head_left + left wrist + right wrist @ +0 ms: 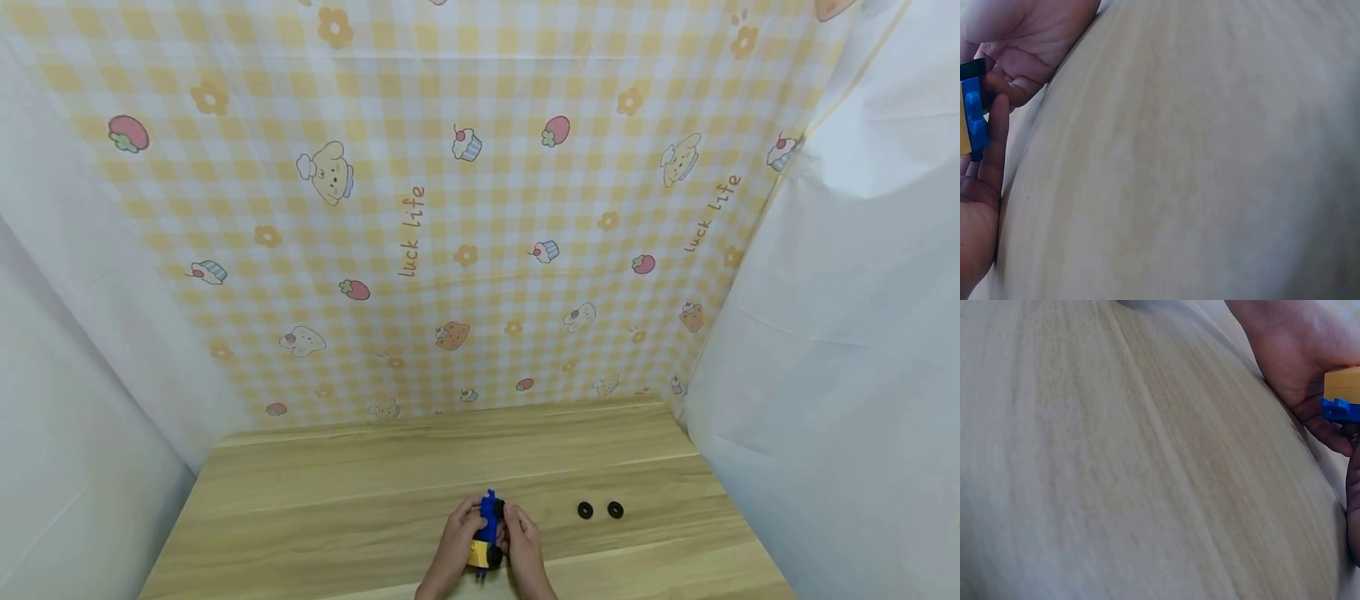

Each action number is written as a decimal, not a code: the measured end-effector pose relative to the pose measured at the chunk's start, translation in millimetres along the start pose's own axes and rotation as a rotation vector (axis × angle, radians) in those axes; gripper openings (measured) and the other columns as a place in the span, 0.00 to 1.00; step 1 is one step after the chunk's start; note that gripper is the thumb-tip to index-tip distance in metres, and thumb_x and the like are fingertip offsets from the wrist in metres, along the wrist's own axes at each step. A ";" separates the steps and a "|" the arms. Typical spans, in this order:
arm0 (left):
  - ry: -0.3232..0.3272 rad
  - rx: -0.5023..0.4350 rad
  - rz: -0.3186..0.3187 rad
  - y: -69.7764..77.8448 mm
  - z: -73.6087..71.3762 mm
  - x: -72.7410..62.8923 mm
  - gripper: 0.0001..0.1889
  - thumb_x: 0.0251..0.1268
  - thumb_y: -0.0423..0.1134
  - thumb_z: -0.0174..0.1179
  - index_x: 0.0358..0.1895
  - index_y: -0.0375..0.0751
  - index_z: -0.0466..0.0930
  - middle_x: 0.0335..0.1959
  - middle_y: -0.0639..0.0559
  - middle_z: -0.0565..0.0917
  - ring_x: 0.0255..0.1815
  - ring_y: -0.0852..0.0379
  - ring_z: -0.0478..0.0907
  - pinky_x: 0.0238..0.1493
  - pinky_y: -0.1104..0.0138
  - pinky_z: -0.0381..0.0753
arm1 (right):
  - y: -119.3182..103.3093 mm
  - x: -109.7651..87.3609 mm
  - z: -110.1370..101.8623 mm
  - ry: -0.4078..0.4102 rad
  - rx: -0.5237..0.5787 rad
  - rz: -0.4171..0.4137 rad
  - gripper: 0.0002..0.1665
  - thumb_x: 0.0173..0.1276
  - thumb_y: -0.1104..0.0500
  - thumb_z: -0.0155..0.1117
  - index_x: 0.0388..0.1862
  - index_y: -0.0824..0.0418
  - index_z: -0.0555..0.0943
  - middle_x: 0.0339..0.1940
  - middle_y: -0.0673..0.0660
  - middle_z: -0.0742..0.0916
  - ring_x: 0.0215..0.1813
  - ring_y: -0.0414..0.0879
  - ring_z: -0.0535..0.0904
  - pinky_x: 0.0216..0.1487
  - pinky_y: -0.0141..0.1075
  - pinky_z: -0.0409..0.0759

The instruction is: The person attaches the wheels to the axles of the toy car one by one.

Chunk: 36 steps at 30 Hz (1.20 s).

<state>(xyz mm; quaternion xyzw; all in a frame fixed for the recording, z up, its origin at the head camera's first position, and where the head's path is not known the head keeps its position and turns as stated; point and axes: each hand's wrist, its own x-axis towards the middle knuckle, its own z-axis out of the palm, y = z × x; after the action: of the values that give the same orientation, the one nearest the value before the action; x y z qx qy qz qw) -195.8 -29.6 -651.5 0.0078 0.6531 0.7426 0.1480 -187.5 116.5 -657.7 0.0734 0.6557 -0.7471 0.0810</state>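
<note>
A blue and yellow toy car [488,527] is held between both hands, just above or on the wooden table; which of the two I cannot tell. Black wheels [495,557] sit along its right side. My left hand [454,542] grips the car from the left, thumb over the blue body. On the other side, my right hand [525,542] holds the car with its thumb and fingertips at the upper black wheel. The left wrist view catches the car's blue end [974,119] at its edge. In the right wrist view, the yellow part [1342,384] shows.
Two loose black wheels [585,510] lie side by side on the wooden table [337,500], right of my hands. A yellow checked cloth [495,208] hangs behind the table. White sheets [840,375] close off both sides.
</note>
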 end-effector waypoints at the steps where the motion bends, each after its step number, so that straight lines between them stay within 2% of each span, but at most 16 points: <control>1: 0.001 0.001 0.001 0.2 -0.1 -0.4 0.21 0.68 0.36 0.50 0.63 0.34 0.72 0.58 0.39 0.82 0.51 0.53 0.79 0.47 0.65 0.77 | 0.1 -0.2 0.2 0.000 0.003 -0.003 0.23 0.82 0.46 0.43 0.39 0.61 0.77 0.27 0.47 0.76 0.27 0.37 0.70 0.31 0.28 0.71; 5: -0.003 0.004 0.014 0.1 -2.5 -0.1 0.21 0.66 0.37 0.50 0.61 0.34 0.74 0.55 0.40 0.82 0.47 0.54 0.78 0.45 0.65 0.77 | 0.6 -1.0 0.6 -0.014 0.021 -0.005 0.25 0.83 0.47 0.42 0.36 0.64 0.76 0.26 0.48 0.76 0.25 0.37 0.71 0.28 0.29 0.72; 10: 0.011 -0.020 -0.051 1.4 -13.0 -0.2 0.29 0.64 0.40 0.48 0.68 0.28 0.69 0.59 0.37 0.79 0.47 0.55 0.75 0.45 0.66 0.74 | -3.9 -6.0 3.8 -0.061 0.063 0.002 0.29 0.82 0.44 0.42 0.42 0.69 0.74 0.27 0.49 0.78 0.24 0.39 0.71 0.24 0.30 0.72; 11: 0.016 -0.041 -0.066 1.8 -15.0 -0.9 0.31 0.65 0.41 0.48 0.69 0.27 0.67 0.61 0.36 0.78 0.48 0.55 0.74 0.45 0.66 0.74 | -4.7 -6.9 4.6 -0.064 0.066 0.011 0.28 0.82 0.43 0.43 0.43 0.67 0.75 0.28 0.49 0.78 0.24 0.39 0.71 0.24 0.30 0.73; 13: 0.024 -0.087 -0.080 2.5 -17.6 -2.1 0.32 0.66 0.41 0.47 0.70 0.23 0.64 0.61 0.35 0.76 0.49 0.55 0.72 0.47 0.67 0.72 | -4.6 -6.8 5.8 -0.069 0.065 0.018 0.30 0.82 0.43 0.42 0.46 0.70 0.75 0.28 0.49 0.78 0.24 0.40 0.71 0.24 0.30 0.73; 16: 0.022 -0.180 -0.083 2.8 -17.5 -3.0 0.31 0.67 0.41 0.47 0.68 0.21 0.65 0.55 0.41 0.78 0.47 0.56 0.70 0.47 0.67 0.72 | -5.1 -6.8 6.9 -0.051 0.053 0.026 0.29 0.82 0.43 0.43 0.45 0.69 0.76 0.28 0.49 0.78 0.24 0.39 0.71 0.24 0.30 0.73; 18: 0.017 -0.231 -0.078 2.5 -16.7 -2.4 0.29 0.67 0.40 0.48 0.65 0.20 0.67 0.48 0.46 0.78 0.45 0.57 0.72 0.47 0.67 0.73 | -5.3 -7.1 7.5 -0.037 0.052 0.017 0.28 0.82 0.44 0.44 0.44 0.70 0.76 0.27 0.49 0.78 0.23 0.39 0.71 0.23 0.30 0.72; 20: -0.007 -0.278 -0.070 1.9 -16.0 -1.2 0.29 0.69 0.41 0.48 0.65 0.19 0.65 0.47 0.50 0.81 0.46 0.57 0.77 0.49 0.67 0.76 | -5.1 -8.3 7.6 -0.025 0.050 0.009 0.27 0.82 0.45 0.45 0.44 0.70 0.75 0.27 0.49 0.77 0.22 0.38 0.70 0.23 0.29 0.72; 24: -0.076 -0.367 -0.042 -0.5 -16.8 1.4 0.32 0.77 0.43 0.45 0.70 0.18 0.52 0.49 0.46 0.86 0.49 0.54 0.85 0.54 0.64 0.80 | -2.3 -12.5 4.0 -0.022 0.060 0.013 0.25 0.82 0.49 0.47 0.44 0.72 0.75 0.26 0.49 0.78 0.22 0.39 0.70 0.22 0.29 0.71; 27: -0.103 -0.410 -0.052 -1.5 -18.7 1.6 0.36 0.80 0.48 0.44 0.73 0.23 0.43 0.49 0.44 0.86 0.48 0.52 0.86 0.51 0.61 0.83 | -2.7 -18.4 -5.2 -0.021 0.058 0.046 0.24 0.81 0.49 0.48 0.45 0.72 0.75 0.25 0.49 0.78 0.21 0.39 0.71 0.21 0.29 0.71; 29: -0.110 -0.424 -0.058 -1.2 -19.4 1.1 0.36 0.80 0.51 0.45 0.72 0.26 0.42 0.46 0.46 0.86 0.44 0.52 0.86 0.48 0.61 0.84 | -6.1 -22.0 -15.8 0.006 0.029 0.069 0.24 0.80 0.49 0.49 0.45 0.71 0.76 0.24 0.49 0.79 0.21 0.38 0.71 0.21 0.29 0.71; 32: -0.105 -0.429 -0.059 0.9 -19.6 -0.3 0.33 0.79 0.55 0.44 0.68 0.30 0.50 0.38 0.51 0.83 0.37 0.58 0.82 0.39 0.65 0.83 | -17.0 -24.6 -36.4 0.090 -0.061 0.079 0.23 0.80 0.49 0.50 0.45 0.70 0.76 0.25 0.48 0.79 0.21 0.38 0.70 0.22 0.29 0.70; 36: -0.106 -0.472 -0.008 2.6 -19.6 -2.3 0.28 0.81 0.55 0.34 0.61 0.30 0.58 0.32 0.55 0.81 0.30 0.61 0.77 0.31 0.69 0.78 | -33.9 -21.9 -65.7 0.236 -0.224 0.049 0.20 0.79 0.52 0.49 0.48 0.69 0.75 0.28 0.50 0.78 0.25 0.41 0.70 0.26 0.30 0.69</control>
<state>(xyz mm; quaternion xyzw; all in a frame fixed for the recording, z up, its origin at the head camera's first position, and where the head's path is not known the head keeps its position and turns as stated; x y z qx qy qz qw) -198.2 -49.4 -651.4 0.0093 0.4527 0.8727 0.1827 -173.2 186.5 -628.7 0.1673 0.7380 -0.6531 0.0291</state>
